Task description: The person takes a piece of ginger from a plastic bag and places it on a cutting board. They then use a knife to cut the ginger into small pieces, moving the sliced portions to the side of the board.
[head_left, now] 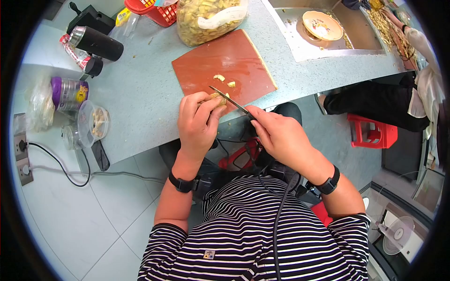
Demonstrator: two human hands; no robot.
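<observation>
My left hand (199, 122) pinches a small yellowish piece of food (217, 96) that looks like ginger, over the near edge of a reddish-brown board (215, 58). My right hand (283, 138) grips a knife (230, 99) by its handle. The blade points up and left, beside the piece and close to my left fingertips. Two cut bits, one pale slice (219, 77) and a smaller chunk (231, 84), lie on the board just beyond the knife. My fingers hide much of the held piece.
A clear bag of yellowish pieces (206, 25) stands behind the board. At right are a steel sink (309, 52) with a bowl (322, 25), another person (375, 105) and a red stool (372, 131). A black flask (96, 43), a tin (70, 92) and a plastic tub (93, 124) stand left.
</observation>
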